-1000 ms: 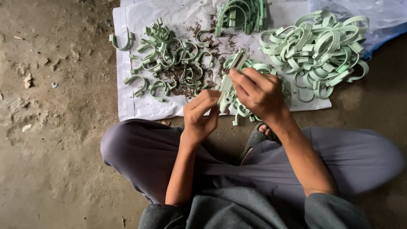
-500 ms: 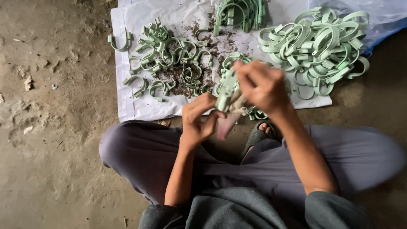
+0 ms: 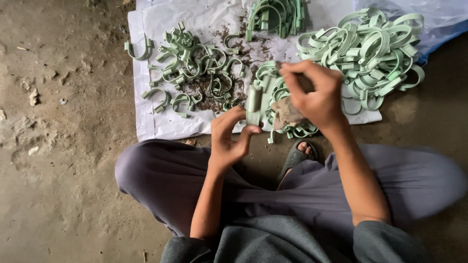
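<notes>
My left hand (image 3: pixel 230 136) pinches a pale green plastic clip (image 3: pixel 254 100) by its lower end and holds it upright over the sheet's near edge. My right hand (image 3: pixel 312 92) is closed around a small brownish rag (image 3: pixel 287 113) and a dark thin tool, pressed against the clip's right side. Under both hands lies a small heap of green clips (image 3: pixel 287 130). A dirty pile of green clips (image 3: pixel 195 68) with dark crumbs sits to the left on the white sheet (image 3: pixel 151 122).
A large heap of cleaner green ring clips (image 3: pixel 375 53) lies at the right, and another bunch (image 3: pixel 275 14) at the top. A blue plastic bag (image 3: pixel 438 24) is at the top right. I sit cross-legged on bare dirt floor (image 3: pixel 58 170), one sandalled foot (image 3: pixel 297 156) showing.
Both hands have lifted a clip off the small heap. My right hand moved up and now rubs the clip with the rag, while my left hand shifted to grip its lower end.
</notes>
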